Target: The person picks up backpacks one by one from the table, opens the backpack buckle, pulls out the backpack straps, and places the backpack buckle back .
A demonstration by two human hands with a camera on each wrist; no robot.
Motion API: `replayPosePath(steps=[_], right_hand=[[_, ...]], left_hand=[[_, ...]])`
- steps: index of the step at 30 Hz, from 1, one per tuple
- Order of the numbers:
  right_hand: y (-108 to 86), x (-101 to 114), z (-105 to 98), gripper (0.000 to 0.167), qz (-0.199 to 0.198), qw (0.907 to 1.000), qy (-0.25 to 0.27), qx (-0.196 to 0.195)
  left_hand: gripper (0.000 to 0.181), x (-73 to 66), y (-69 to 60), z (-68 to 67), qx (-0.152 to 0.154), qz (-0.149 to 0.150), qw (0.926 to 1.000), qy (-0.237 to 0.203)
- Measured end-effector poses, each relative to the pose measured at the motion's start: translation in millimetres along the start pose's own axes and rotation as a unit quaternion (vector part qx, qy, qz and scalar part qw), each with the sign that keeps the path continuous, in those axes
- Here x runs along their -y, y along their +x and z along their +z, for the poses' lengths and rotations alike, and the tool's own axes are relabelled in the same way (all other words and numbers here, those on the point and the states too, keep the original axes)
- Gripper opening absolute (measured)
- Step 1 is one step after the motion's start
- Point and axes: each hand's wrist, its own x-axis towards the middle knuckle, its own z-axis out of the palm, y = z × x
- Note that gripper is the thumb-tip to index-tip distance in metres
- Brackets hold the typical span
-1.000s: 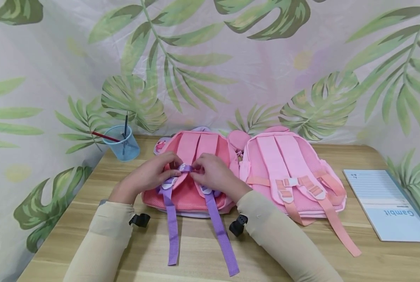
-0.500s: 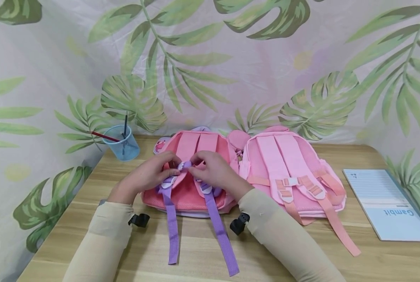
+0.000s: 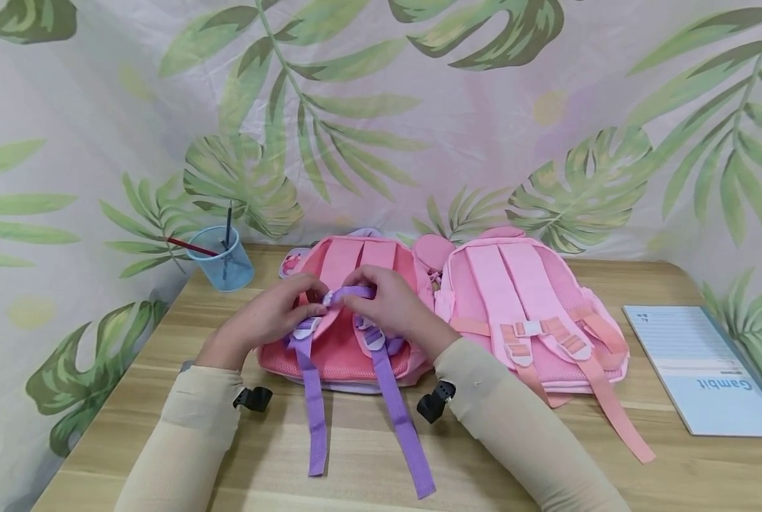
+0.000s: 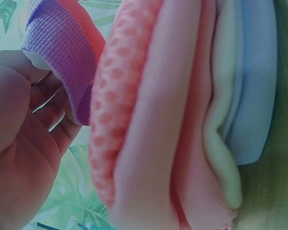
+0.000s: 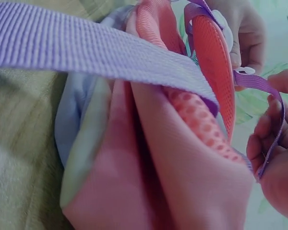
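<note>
Over the coral backpack (image 3: 339,366), the left hand (image 3: 272,313) pinches a buckle (image 3: 328,299) (white), the right hand (image 3: 390,306) a purple strap (image 3: 353,291).

Head view: from above, facing forward and down across the surface (image 3: 362,444). Wrist views: close range, rolled sideways, facing the coral bag (image 3: 340,355) from its near edge; all three share it.
</note>
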Motion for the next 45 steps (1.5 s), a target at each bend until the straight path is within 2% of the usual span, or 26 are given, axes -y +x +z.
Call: replayPosePath(steps=[5, 12, 16, 23, 27, 32, 35, 40, 45], right_hand=[[0.7, 0.2, -1.7, 0.022, 0.042, 0.999, -0.004, 0.015], [4.7, 3.2, 2.9, 0.024, 0.068, 0.997, -0.035, 0.007], [7.0, 5.9, 5.4, 0.022, 0.084, 0.9961, -0.022, 0.014], [8.9, 8.7, 7.9, 0.021, 0.129, 0.991, 0.027, 0.021], [9.9, 9.5, 7.9, 0.02, 0.154, 0.985, 0.076, 0.018], [11.8, 10.2, 9.5, 0.02, 0.175, 0.9802, 0.091, 0.021], [13.2, 11.0, 11.5, 0.021, 0.181, 0.9788, 0.092, 0.025], [16.6, 12.4, 15.4, 0.023, 0.163, 0.9827, 0.082, 0.033], [16.6, 12.3, 14.0, 0.024, 0.132, 0.9901, 0.03, 0.037]], left_hand=[[0.022, 0.4, 0.0, 0.7, -0.011, 0.0, 0.9999, 0.001], [0.022, 0.4, -0.2, 2.8, -0.022, 0.006, 0.9997, -0.007], [0.022, 1.5, -0.5, 4.5, -0.033, 0.01, 0.9993, -0.012], [0.025, 3.5, -2.0, 7.0, -0.042, -0.01, 0.9989, -0.019], [0.025, 4.0, -1.9, 6.9, -0.054, -0.003, 0.9982, -0.025], [0.023, 3.2, -1.8, 6.2, -0.057, 0.002, 0.9979, -0.031], [0.023, 2.6, -1.7, 5.9, -0.055, 0.002, 0.9979, -0.033], [0.024, 2.9, -0.9, 6.2, -0.055, 0.0, 0.9979, -0.033], [0.023, 3.6, 0.0, 7.0, -0.058, 0.004, 0.9977, -0.034]])
